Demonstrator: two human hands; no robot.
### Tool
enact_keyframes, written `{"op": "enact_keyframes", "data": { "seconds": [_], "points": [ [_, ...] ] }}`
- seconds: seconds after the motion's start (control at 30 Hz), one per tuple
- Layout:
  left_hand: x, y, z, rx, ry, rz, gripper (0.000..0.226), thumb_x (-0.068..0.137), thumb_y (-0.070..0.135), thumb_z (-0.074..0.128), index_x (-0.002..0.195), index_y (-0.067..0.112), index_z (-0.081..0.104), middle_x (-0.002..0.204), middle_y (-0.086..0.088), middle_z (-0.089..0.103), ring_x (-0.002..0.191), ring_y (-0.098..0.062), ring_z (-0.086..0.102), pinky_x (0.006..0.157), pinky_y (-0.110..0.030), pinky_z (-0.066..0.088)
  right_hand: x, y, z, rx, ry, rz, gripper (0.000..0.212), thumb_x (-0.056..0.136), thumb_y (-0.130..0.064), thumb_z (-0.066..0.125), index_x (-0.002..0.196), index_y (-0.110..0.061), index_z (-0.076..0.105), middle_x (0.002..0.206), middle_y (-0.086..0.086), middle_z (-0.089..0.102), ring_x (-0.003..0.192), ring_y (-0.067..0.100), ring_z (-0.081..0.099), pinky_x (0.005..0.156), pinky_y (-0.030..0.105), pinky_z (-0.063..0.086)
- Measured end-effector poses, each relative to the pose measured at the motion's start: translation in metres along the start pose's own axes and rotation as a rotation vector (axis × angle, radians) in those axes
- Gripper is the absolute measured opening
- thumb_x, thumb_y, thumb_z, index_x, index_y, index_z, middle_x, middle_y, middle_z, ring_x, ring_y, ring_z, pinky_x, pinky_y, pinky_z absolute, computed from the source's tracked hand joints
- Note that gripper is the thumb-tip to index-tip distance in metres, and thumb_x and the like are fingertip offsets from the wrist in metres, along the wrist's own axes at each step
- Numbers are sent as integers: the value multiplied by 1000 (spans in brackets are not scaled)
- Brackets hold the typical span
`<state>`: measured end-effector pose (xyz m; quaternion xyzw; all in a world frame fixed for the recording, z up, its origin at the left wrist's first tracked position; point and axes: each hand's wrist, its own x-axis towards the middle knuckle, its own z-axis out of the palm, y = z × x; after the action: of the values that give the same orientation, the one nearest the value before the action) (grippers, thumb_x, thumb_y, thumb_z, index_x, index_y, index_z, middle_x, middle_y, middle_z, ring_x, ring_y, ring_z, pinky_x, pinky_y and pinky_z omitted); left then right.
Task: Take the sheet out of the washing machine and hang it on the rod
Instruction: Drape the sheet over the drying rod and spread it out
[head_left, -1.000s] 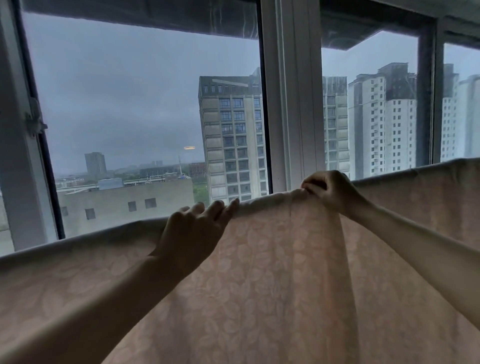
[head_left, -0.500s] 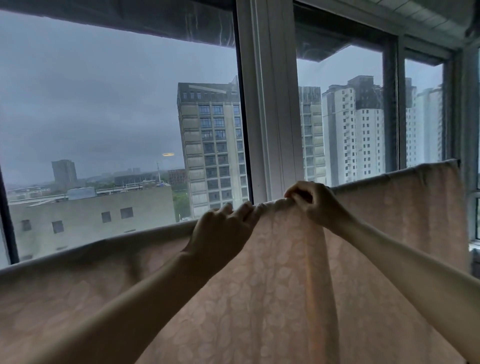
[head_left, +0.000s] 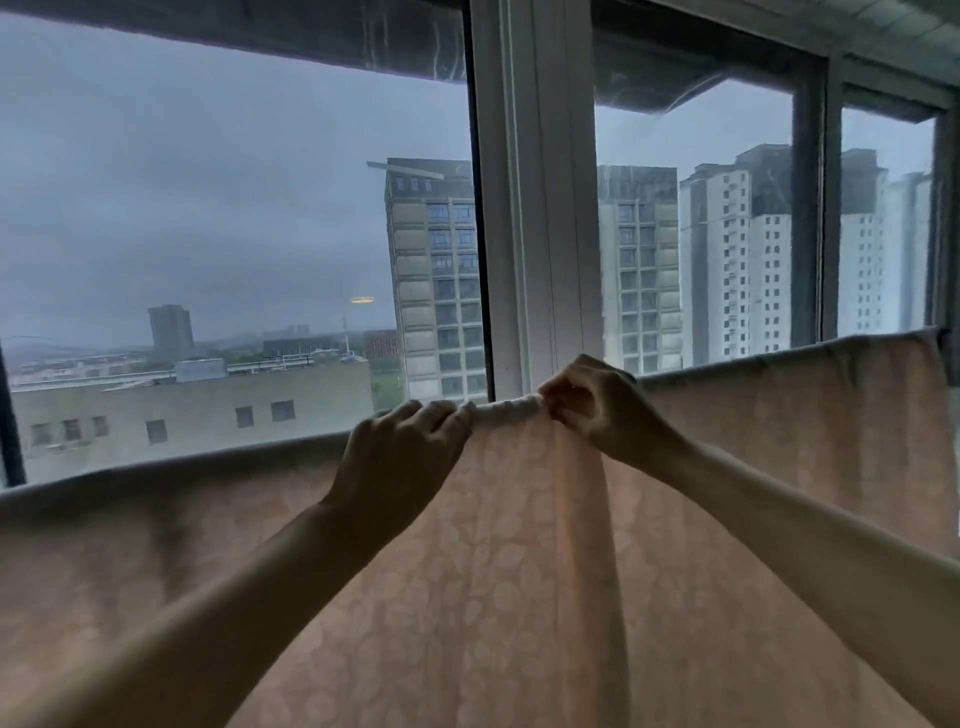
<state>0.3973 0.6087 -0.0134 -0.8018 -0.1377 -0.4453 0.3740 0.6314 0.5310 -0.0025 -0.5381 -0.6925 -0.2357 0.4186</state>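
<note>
A white window frame (head_left: 535, 208) stands behind the pink sheet (head_left: 498, 571), which drapes over the hidden rod. The left hand (head_left: 400, 457) and right hand (head_left: 597, 410) both pinch its bunched top edge.

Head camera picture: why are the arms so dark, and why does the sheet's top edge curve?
Head view: backlit by grey window daylight, so both hands, left and right, turn shadowy; the wide-angle lens bows the pale pink patterned sheet.
</note>
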Motion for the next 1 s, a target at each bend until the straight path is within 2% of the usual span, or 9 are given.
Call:
{"op": "enact_keyframes", "data": {
  "seconds": [0.13, 0.3, 0.4, 0.5, 0.63, 0.73, 0.87, 1.0],
  "points": [
    [6, 11, 1, 65, 4, -55, 28, 97, 33, 48, 106, 23, 72, 93, 6, 74, 68, -14, 70, 49, -25, 51, 3, 11, -8, 35, -18, -73, 14, 79, -12, 73, 94, -12, 71, 88, -6, 59, 83, 9, 58, 78, 21, 51],
    [8, 15, -2, 46, -80, -96, 28, 98, 35, 47, 116, 27, 68, 100, 7, 73, 74, -16, 70, 50, -28, 53, 11, 29, -20, 97, -3, -68, 9, 84, -5, 67, 89, -10, 72, 86, -2, 62, 79, 9, 59, 77, 18, 50],
    [10, 19, -5, 52, -131, -119, 31, 97, 33, 47, 120, 25, 65, 100, 4, 72, 78, -19, 70, 52, -30, 54, 16, 50, -35, 38, -26, -53, 12, 85, -4, 65, 94, -8, 72, 89, 3, 65, 80, 10, 57, 78, 14, 45],
    [13, 28, -1, 68, -151, -103, 34, 96, 28, 44, 122, 17, 63, 103, -1, 71, 80, -21, 69, 60, -36, 57, 7, 59, -34, 30, -58, -52, 10, 87, -6, 62, 95, -8, 69, 92, 3, 63, 82, 10, 56, 76, 9, 41],
    [26, 42, 14, 48, -143, -47, 36, 89, 13, 62, 124, 13, 63, 114, -5, 68, 88, -23, 68, 66, -39, 58, -2, 56, -28, 122, -18, -65, 8, 87, -5, 64, 92, -10, 68, 89, -3, 60, 83, 10, 58, 79, 18, 49],
    [37, 52, 28, 36, -137, -13, 41, 84, 12, 70, 124, 15, 63, 118, -5, 67, 91, -22, 68, 67, -39, 58, -7, 56, -30, 146, -13, -65, 15, 84, -1, 65, 93, -12, 69, 90, -8, 57, 84, 7, 58, 78, 15, 49],
    [48, 63, 36, -17, -97, -103, 36, 88, 27, 64, 124, 29, 62, 116, 8, 67, 82, -17, 67, 64, -35, 55, -14, 60, -39, 93, -92, -74, 28, 84, 7, 58, 101, -13, 67, 95, -7, 56, 89, 5, 55, 81, 12, 47],
    [47, 65, 35, 3, -66, -108, 29, 96, 30, 50, 121, 34, 64, 109, 14, 68, 73, -14, 66, 58, -28, 50, -11, 71, -44, 34, -59, -45, 13, 89, -11, 62, 102, -14, 65, 93, -5, 62, 85, 8, 59, 79, 21, 51]
  ]
}}
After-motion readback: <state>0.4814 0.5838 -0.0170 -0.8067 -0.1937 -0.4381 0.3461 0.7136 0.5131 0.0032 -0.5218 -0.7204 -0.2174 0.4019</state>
